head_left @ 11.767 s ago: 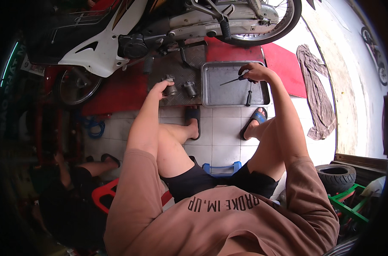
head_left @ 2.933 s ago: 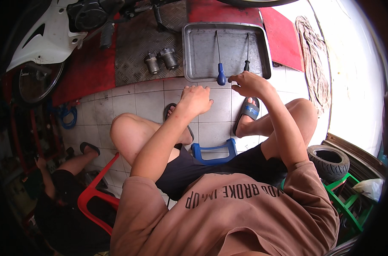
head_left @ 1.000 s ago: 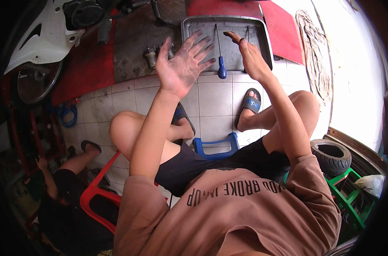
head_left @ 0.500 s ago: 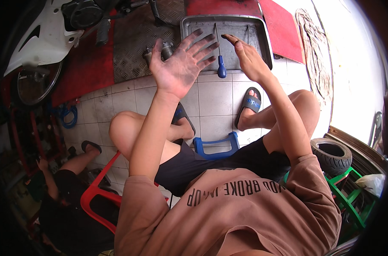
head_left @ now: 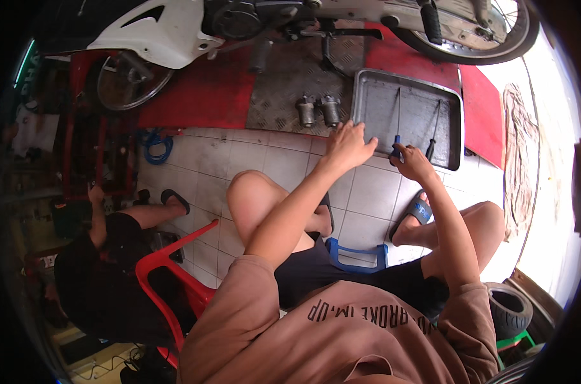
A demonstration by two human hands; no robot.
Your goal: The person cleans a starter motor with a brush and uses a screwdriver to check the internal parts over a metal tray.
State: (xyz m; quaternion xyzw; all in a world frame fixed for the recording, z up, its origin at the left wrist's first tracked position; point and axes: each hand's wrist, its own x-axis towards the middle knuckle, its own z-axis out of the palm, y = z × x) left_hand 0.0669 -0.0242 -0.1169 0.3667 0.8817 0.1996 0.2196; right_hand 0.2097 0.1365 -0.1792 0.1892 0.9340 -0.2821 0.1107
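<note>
A grey metal tray [head_left: 410,75] rests on the red and metal platform, overhanging its near edge. Inside it lies a screwdriver with a blue handle [head_left: 396,142], its long shaft pointing away from me. My right hand [head_left: 414,164] has its fingers closed around that blue handle at the near rim. Just to the right lies a second screwdriver with a black handle [head_left: 431,148]. My left hand [head_left: 350,148] is by the tray's near left corner, palm down, thumb and fingers apart, holding nothing. Whether it touches the rim I cannot tell.
Two metal cylindrical parts [head_left: 318,111] stand on the chequered plate left of the tray. A motorcycle [head_left: 239,25] spans the far side. A blue stool [head_left: 361,256], a red chair [head_left: 169,269] and a tire [head_left: 509,310] are near me. Another person [head_left: 111,269] sits at left.
Both hands, earlier raised and spread over the tray, have come down. My right hand has taken the blue screwdriver's handle, and my left has turned palm down. The view has shifted left.
</note>
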